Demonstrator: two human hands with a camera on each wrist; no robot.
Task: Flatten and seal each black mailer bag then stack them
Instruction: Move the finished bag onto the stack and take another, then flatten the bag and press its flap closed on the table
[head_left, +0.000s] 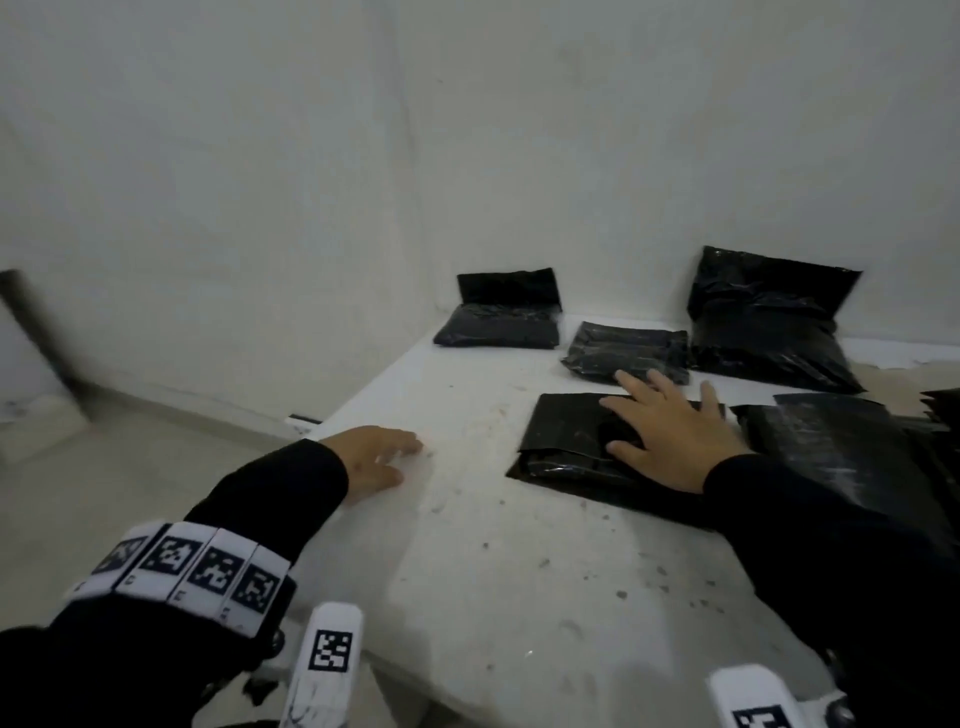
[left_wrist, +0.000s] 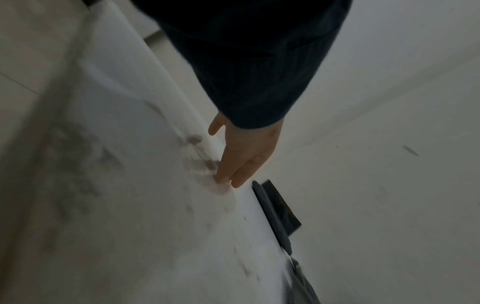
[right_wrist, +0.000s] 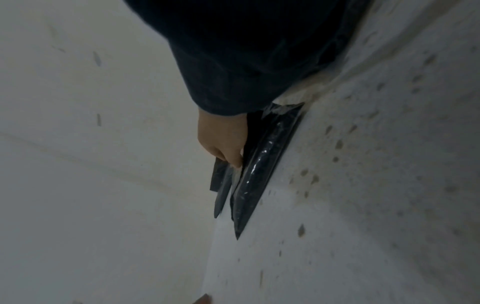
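Head view, lower left of the frame: white bands printed with black square code markers (head_left: 187, 564) wrap the left forearm, and similar code tags sit on white pieces at the bottom edge; these patterns are the only printing visible, and none of it reads as words. Just above, the left hand (head_left: 376, 460) lies palm down on the bare white speckled desk (head_left: 467, 571) near its left edge, fingers (left_wrist: 228, 174) straight and close together, holding nothing; it looks parked there as a brace while the other hand works. Right of centre, the right hand (head_left: 670, 441) is spread flat on the flat black plastic mailer bag (head_left: 566, 441), fingers (head_left: 636, 384) fanned wide and thumb out to the left, probably to push air out and flatten the bag or hold its folded flap down for sealing. The right wrist view shows this bag's glossy edge (right_wrist: 262, 164) lying on the desk under the hand. At the right edge of the frame, touching that sleeve, lies a low heap of black mailers (head_left: 852, 457), likely the stack. Farther up, three more stuffed black mailer bags wait: a small one (head_left: 626, 353) just beyond the fingertips, a large one (head_left: 769, 322) with its open flap leaning against the white wall (head_left: 467, 156), and another (head_left: 501, 317) in the corner, flap also upright, so seemingly unsealed. No brand or label shows on any bag.
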